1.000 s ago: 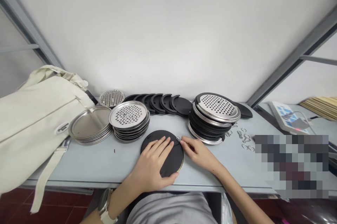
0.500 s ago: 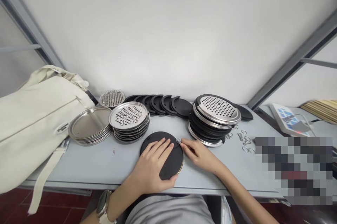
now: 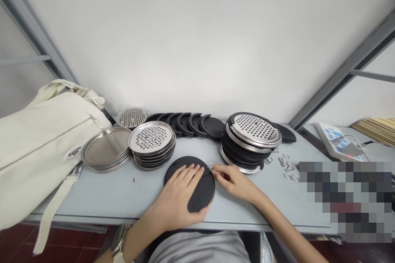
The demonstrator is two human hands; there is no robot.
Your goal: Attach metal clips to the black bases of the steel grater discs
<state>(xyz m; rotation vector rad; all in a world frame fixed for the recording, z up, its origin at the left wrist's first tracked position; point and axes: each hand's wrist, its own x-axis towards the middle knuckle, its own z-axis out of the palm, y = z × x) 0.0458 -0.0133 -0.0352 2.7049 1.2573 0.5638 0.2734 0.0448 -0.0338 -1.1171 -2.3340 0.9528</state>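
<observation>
A round black disc (image 3: 200, 197) with a thin gold-coloured line at its right edge lies on the table in front of me. My left hand (image 3: 178, 197) rests flat across it, fingers stretched out and thumb along the near rim. At the disc's upper right edge, my right hand (image 3: 230, 178) is closed in a pinch on a small metal ring (image 3: 209, 168), whose loop shows beyond the fingertips over the disc. The ring's other end is hidden by the fingers.
Stacked grater plates (image 3: 151, 137) and plain steel lids (image 3: 106, 147) stand left, beside a cream bag (image 3: 52, 143). Behind are overlapping black discs (image 3: 212, 127). A tall stack of grater-topped discs (image 3: 254, 131) stands right, near loose metal rings (image 3: 287, 176).
Both hands keep nearly the same places on the disc and the ring. The whole view has shifted slightly downward.
</observation>
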